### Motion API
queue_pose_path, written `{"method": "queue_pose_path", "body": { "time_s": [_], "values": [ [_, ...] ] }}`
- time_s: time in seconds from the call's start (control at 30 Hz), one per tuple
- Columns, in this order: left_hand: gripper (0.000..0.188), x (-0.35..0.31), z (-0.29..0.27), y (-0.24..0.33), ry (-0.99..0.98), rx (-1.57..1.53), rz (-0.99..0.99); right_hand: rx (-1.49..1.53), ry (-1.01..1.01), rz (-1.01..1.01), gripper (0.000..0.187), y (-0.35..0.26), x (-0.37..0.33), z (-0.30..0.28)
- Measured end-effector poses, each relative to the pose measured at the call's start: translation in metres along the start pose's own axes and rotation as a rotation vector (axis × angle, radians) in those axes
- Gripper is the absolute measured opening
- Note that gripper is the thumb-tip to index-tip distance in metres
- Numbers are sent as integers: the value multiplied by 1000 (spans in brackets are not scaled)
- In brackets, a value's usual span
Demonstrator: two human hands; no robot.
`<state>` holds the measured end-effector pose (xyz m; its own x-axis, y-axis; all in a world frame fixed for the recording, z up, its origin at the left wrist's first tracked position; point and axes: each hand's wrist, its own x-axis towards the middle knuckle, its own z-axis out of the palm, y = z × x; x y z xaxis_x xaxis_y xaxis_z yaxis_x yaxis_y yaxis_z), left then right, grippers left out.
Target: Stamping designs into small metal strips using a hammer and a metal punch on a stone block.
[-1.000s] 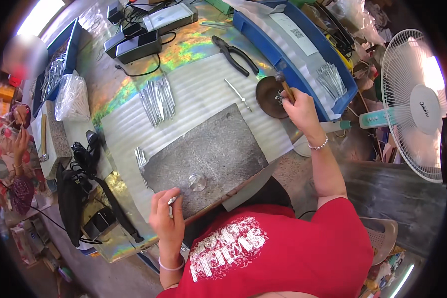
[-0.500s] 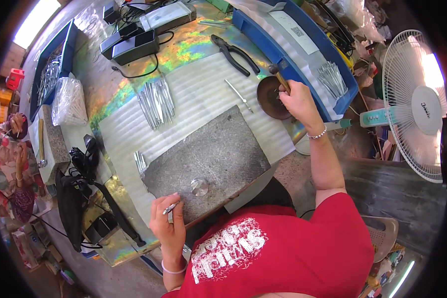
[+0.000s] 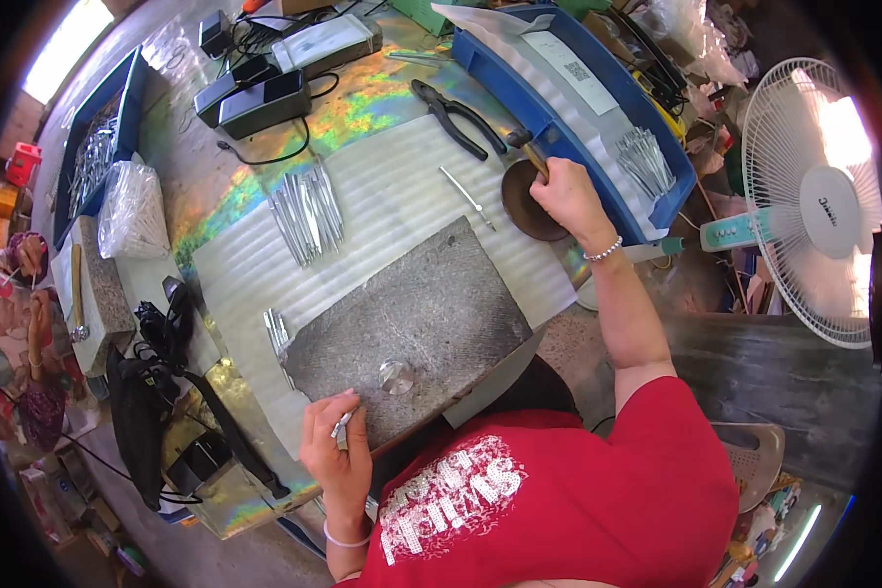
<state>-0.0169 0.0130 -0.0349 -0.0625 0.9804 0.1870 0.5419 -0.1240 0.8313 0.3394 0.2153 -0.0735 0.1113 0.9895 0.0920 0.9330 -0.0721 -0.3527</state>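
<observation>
My right hand (image 3: pixel 570 201) is closed round the wooden handle of a small hammer (image 3: pixel 531 155), raised over a brown round dish (image 3: pixel 529 208). Its dark head points away from me. At the lower left corner of a grey stone slab (image 3: pixel 412 314), my left hand (image 3: pixel 335 446) pinches a small silver metal piece (image 3: pixel 342 423), partly hidden by the fingers. A round shiny metal block (image 3: pixel 396 376) sits on the slab near that hand. Beyond the slab, a slim silver pointed tool (image 3: pixel 468 198) lies on white foam sheeting (image 3: pixel 382 186).
Silver strips (image 3: pixel 307 214) lie bunched on the foam, with black-handled pliers (image 3: pixel 458 120) farther off. A blue tray (image 3: pixel 647 147) holds more strips at the right, near a fan (image 3: pixel 813 201). Leftward are another hammer (image 3: pixel 76 294), a bag of strips (image 3: pixel 134 211) and another person's hand (image 3: pixel 39 318).
The view has shifted slightly. My right hand and the hammer have moved a little left over the dish. My left hand keeps its pinch on the metal piece beside the slab.
</observation>
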Motion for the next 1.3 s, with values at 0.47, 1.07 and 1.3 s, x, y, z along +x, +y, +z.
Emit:
{"method": "queue_pose_path", "body": {
  "time_s": [0.47,1.07,1.3],
  "values": [
    [8,-15,3,-10,61,-180,-112,409,-6,-45,19,-20,-30,-26],
    [15,-8,-2,26,-133,-1209,-442,1429,-790,139,12,-134,-125,-54],
    [13,-15,-1,19,-122,-1449,-567,1435,-907,78,14,-164,-150,-43]
  ]
}}
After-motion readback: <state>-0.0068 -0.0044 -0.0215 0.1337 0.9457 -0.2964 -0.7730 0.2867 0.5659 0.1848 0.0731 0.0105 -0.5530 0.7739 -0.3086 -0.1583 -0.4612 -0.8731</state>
